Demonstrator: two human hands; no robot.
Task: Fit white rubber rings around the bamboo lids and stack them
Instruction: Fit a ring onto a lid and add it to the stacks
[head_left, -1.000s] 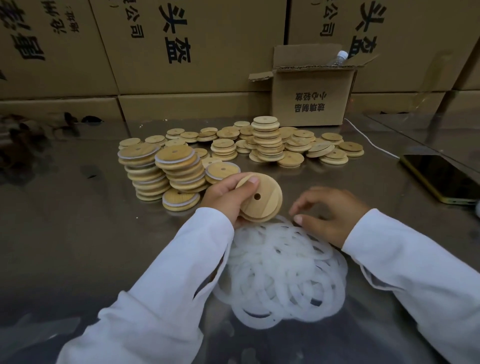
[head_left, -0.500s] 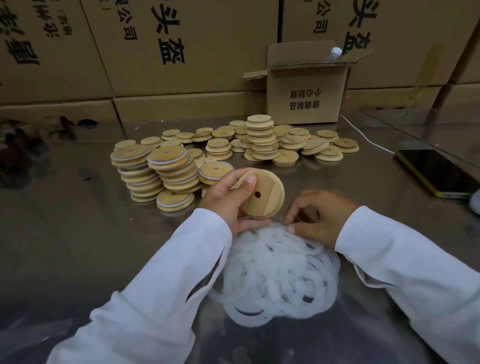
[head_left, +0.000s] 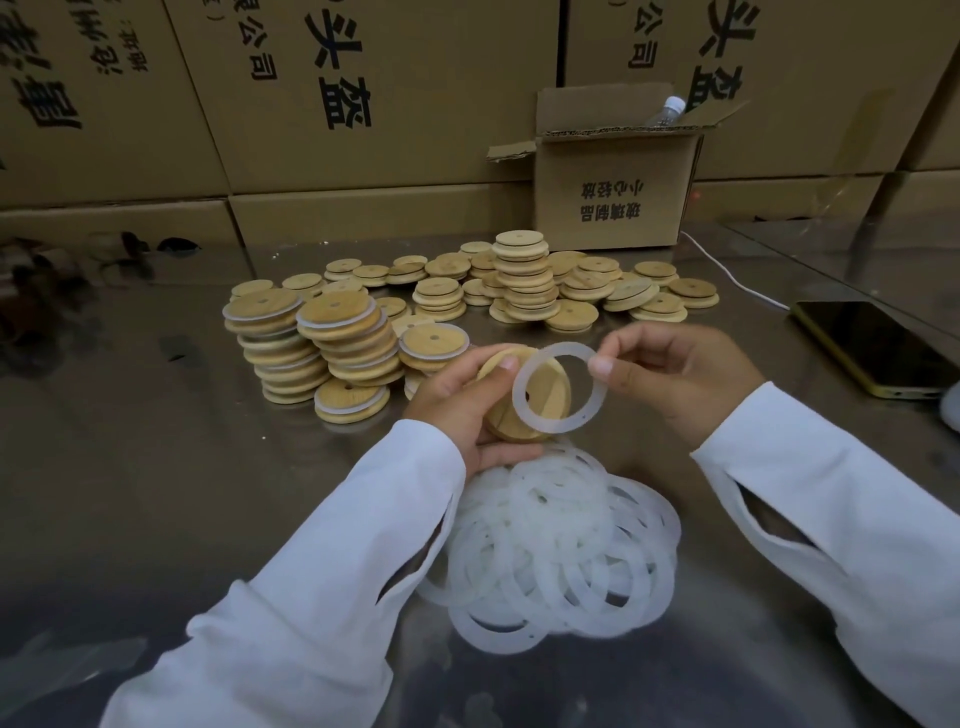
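Observation:
My left hand (head_left: 462, 400) grips a round bamboo lid (head_left: 545, 387) tilted toward me, thumb on its upper rim. My right hand (head_left: 675, 376) pinches a white rubber ring (head_left: 597, 410) at its upper right edge and holds it in front of the lid, overlapping the lid's right side. Below both hands lies a loose heap of white rings (head_left: 561, 545) on the metal table (head_left: 156, 493). Left of the hands stand stacks of lids with rings fitted (head_left: 311, 343). Farther back sit bare lids (head_left: 524, 283) in stacks and a loose spread.
A small open cardboard box (head_left: 613, 192) with a bottle in it stands behind the lids, against a wall of large cartons (head_left: 363, 93). A phone (head_left: 872, 348) with a white cable lies at the right edge of the table.
My right hand has lifted one ring out of the heap and brought it up in front of the lid. My left hand keeps hold of the lid.

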